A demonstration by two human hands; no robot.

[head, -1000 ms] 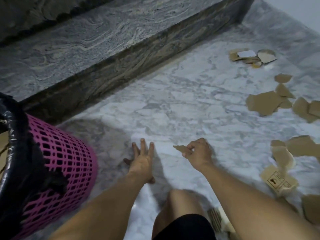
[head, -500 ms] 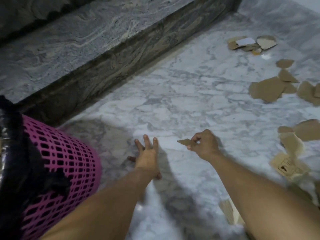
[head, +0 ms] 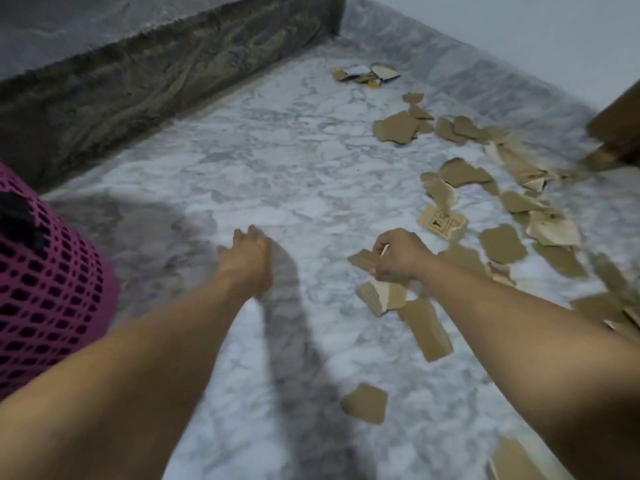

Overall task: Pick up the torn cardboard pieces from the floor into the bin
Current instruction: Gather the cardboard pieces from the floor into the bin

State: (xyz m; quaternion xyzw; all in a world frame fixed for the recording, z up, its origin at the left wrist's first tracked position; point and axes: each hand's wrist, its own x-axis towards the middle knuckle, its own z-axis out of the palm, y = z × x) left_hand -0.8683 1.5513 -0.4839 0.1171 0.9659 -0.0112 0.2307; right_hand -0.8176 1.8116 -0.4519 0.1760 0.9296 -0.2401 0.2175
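My right hand (head: 398,254) is closed on a small brown cardboard piece (head: 362,259) and hovers low over the marble floor. My left hand (head: 247,258) rests on the floor with its fingers loosely curled and holds nothing. The pink mesh bin (head: 52,292) with a black liner stands at the left edge, only partly in view. Several torn cardboard pieces (head: 502,244) lie scattered to the right. One piece (head: 424,329) lies just under my right forearm and another (head: 365,407) nearer to me. A small heap of scraps (head: 367,75) sits far back.
A dark granite step (head: 156,84) runs along the back left. A white wall (head: 519,39) closes the far right side. A brown wooden object (head: 616,129) juts in at the right edge. Bare marble floor (head: 277,161) lies between the bin and the pieces.
The view has swung right and forward, so more scattered pieces show and the bin has slid to the left edge. My right hand still holds its piece. The left fingers have curled.
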